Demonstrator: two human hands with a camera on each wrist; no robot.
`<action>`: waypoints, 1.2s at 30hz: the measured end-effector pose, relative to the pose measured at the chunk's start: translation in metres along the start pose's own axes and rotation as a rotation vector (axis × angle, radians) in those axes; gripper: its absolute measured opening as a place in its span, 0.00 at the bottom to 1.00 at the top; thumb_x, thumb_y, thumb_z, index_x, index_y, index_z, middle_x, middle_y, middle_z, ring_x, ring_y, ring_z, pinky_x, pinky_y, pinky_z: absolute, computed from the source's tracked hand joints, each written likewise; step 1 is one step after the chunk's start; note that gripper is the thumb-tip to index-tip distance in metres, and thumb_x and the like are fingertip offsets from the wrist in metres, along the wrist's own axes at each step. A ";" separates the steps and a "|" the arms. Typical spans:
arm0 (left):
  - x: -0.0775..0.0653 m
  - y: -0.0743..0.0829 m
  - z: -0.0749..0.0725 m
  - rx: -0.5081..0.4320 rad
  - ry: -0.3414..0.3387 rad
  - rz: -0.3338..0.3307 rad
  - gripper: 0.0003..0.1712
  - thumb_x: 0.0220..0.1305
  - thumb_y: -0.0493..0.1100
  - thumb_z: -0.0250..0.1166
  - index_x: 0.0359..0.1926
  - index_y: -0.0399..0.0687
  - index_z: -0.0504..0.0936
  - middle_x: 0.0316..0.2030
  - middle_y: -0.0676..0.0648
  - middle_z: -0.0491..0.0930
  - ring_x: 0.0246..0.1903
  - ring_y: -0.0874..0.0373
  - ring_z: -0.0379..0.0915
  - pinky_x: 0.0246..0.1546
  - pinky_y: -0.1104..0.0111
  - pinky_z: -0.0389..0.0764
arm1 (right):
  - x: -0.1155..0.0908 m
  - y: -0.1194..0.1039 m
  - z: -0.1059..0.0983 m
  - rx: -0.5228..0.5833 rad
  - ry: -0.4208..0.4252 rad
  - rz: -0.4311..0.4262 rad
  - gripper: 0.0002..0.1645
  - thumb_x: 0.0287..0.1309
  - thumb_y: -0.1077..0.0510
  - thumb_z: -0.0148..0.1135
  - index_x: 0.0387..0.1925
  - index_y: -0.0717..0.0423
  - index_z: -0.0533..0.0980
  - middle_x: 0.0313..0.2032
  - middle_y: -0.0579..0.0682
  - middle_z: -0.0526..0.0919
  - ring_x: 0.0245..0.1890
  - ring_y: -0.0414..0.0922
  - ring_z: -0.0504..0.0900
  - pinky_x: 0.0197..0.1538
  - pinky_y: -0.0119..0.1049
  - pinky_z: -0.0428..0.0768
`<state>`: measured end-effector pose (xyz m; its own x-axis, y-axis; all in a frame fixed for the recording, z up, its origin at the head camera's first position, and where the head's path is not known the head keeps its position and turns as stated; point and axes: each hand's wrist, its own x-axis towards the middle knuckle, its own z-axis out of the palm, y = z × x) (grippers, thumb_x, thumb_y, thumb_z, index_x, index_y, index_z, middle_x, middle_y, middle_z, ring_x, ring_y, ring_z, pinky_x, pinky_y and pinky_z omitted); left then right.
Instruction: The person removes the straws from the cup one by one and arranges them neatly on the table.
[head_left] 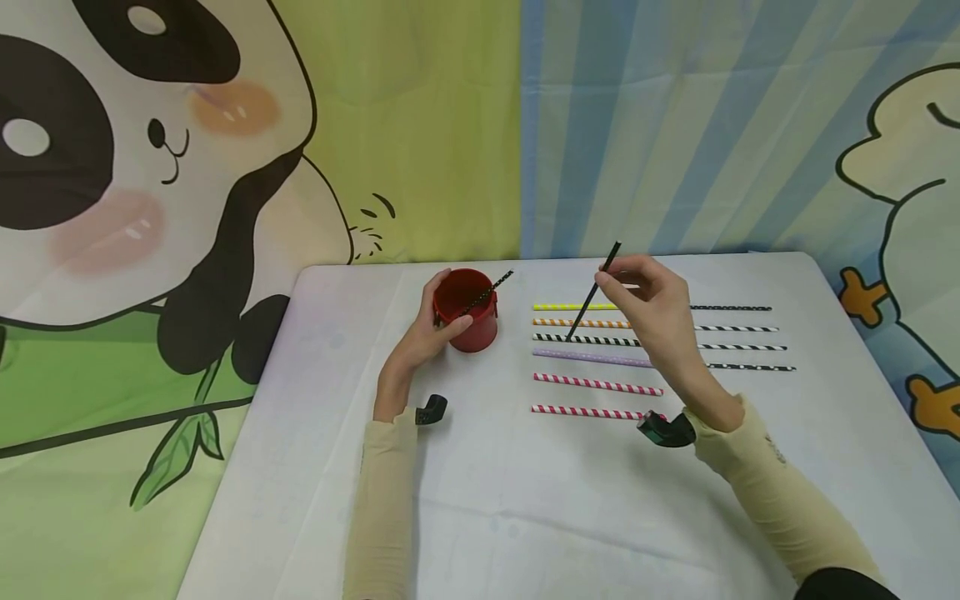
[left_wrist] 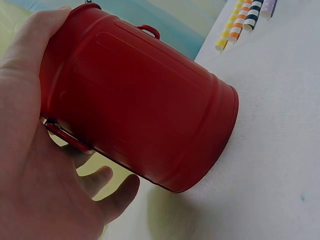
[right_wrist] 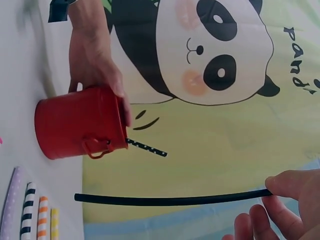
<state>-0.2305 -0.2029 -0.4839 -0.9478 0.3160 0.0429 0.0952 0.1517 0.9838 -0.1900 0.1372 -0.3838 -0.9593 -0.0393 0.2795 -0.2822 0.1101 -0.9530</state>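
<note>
A small red metal bucket (head_left: 476, 335) is at the table's back middle, and my left hand (head_left: 423, 337) grips its left side. In the left wrist view the thumb lies along the bucket's rim, with other fingers below the side handle (left_wrist: 67, 137). One black straw with white dots (head_left: 498, 283) leans inside the bucket and sticks out past the rim. My right hand (head_left: 660, 312) pinches a plain black straw (right_wrist: 165, 201) by one end, to the right of the bucket. Its free end hangs down over the row of straws, apart from the bucket.
Beneath the right hand lie paper straws in rows: yellow (head_left: 551, 307), orange-striped (head_left: 558, 322), black-striped (head_left: 551, 337), lilac (head_left: 577, 357) and two red-striped ones (head_left: 592, 383). Several black-and-white straws (head_left: 742, 346) lie farther right. A panda curtain (head_left: 420, 150) hangs behind the white table (head_left: 525, 500).
</note>
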 end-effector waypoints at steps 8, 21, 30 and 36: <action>-0.006 0.016 0.003 -0.009 -0.003 0.007 0.51 0.66 0.41 0.65 0.79 0.54 0.42 0.72 0.41 0.57 0.73 0.46 0.51 0.69 0.44 0.65 | -0.004 0.000 -0.008 -0.091 -0.019 -0.011 0.13 0.64 0.55 0.67 0.47 0.57 0.81 0.45 0.47 0.83 0.45 0.42 0.84 0.48 0.26 0.81; -0.005 0.013 0.001 -0.026 -0.012 -0.007 0.51 0.66 0.38 0.63 0.79 0.52 0.41 0.73 0.40 0.55 0.74 0.46 0.51 0.71 0.44 0.62 | -0.014 -0.002 -0.020 -0.245 -0.035 -0.051 0.11 0.64 0.56 0.67 0.46 0.56 0.81 0.42 0.44 0.82 0.43 0.38 0.82 0.49 0.24 0.78; 0.000 -0.002 0.000 -0.021 0.006 -0.001 0.52 0.66 0.42 0.65 0.79 0.56 0.41 0.73 0.42 0.56 0.73 0.47 0.51 0.70 0.44 0.63 | -0.022 -0.006 -0.033 -0.350 -0.041 -0.086 0.10 0.63 0.59 0.68 0.45 0.54 0.81 0.41 0.42 0.81 0.41 0.35 0.81 0.48 0.21 0.77; -0.006 0.017 0.002 -0.016 -0.007 -0.011 0.52 0.66 0.40 0.65 0.79 0.52 0.40 0.73 0.38 0.55 0.74 0.43 0.50 0.70 0.44 0.64 | -0.028 -0.010 -0.040 -0.427 -0.053 -0.108 0.09 0.63 0.59 0.67 0.46 0.52 0.82 0.41 0.40 0.80 0.41 0.32 0.80 0.48 0.19 0.75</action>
<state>-0.2229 -0.1999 -0.4682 -0.9466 0.3211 0.0310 0.0797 0.1398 0.9870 -0.1606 0.1770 -0.3769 -0.9256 -0.1231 0.3580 -0.3692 0.5024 -0.7819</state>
